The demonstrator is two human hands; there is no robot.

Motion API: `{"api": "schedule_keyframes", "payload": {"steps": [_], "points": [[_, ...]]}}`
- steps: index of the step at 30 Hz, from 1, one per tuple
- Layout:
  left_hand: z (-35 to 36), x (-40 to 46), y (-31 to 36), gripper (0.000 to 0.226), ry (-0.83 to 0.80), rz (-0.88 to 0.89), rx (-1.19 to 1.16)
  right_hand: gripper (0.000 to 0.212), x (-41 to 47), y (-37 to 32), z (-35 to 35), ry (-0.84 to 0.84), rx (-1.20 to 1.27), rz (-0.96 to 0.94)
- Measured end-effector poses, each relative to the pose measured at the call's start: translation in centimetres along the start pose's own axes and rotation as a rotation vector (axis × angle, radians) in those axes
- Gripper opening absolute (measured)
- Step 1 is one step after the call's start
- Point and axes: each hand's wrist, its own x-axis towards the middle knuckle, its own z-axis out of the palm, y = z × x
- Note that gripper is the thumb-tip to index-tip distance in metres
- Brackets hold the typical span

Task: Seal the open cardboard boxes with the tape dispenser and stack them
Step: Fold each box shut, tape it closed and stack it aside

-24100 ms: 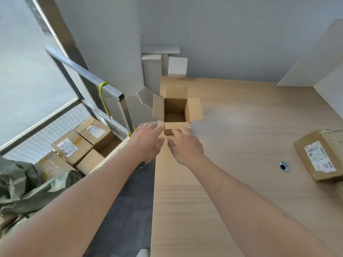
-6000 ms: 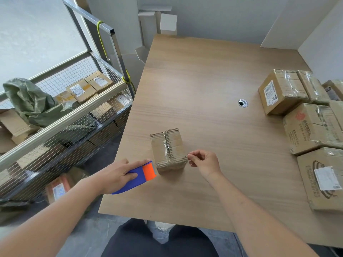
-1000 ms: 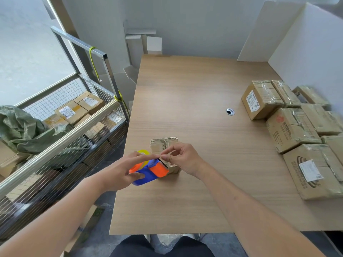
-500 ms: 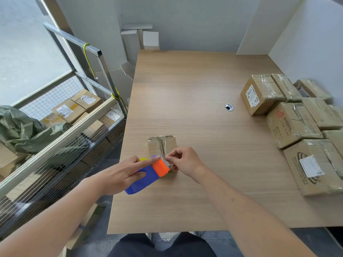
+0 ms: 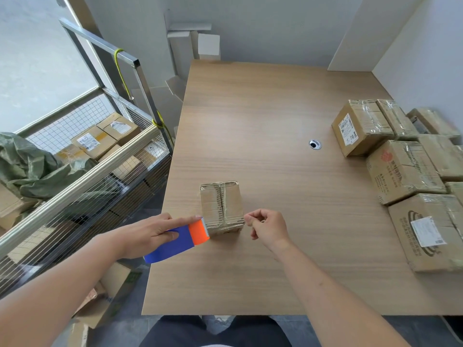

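**Tape dispenser at the near-left corner of a small taped box**

A small cardboard box [image 5: 221, 207] sits on the wooden bench [image 5: 263, 116], near the front edge and left of centre. Its flaps are closed, and glossy clear tape runs along the top seam and down the near face.

The left hand [image 5: 147, 234] grips a tape dispenser [image 5: 179, 240] with a blue body and an orange head. The index finger lies straight along the top of the tool and the other fingers wrap round the blue handle. The orange head meets the box's near-left lower corner.

The right hand [image 5: 268, 226] hovers just beside the box's near-right corner. Its thumb and forefinger are pinched together and the other fingers curl in. It may be holding a tape end, but the film is too clear to make out here.

Along the bench's right side stands a cluster of larger sealed boxes [image 5: 406, 171], packed close together, several with white shipping labels. A round cable grommet [image 5: 315, 144] is set into the bench between the small box and that cluster.

Left of the bench is a wire-mesh cart [image 5: 82, 186] holding more labelled cartons and a crumpled green sack [image 5: 27, 164]. White cardboard pieces [image 5: 200, 43] lean against the wall behind the bench's far-left corner.
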Motion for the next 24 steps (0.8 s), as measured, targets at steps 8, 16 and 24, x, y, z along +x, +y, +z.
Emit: {"api": "schedule_keyframes", "payload": {"steps": [8,16,24], "points": [[0.4,1.9,-0.2,0.057,0.003,-0.041,-0.016,0.014,0.8,1.2,0.9,0.082,-0.032,0.009],[0.2,3.1,-0.2,0.057,0.02,-0.059,-0.004,0.021,2.3,3.0,0.9,0.0,0.161,0.105],[0.3,3.7,-0.7,0.055,0.021,-0.041,0.011,0.054,2.3,3.5,1.3,0.005,-0.497,-0.683]]}}
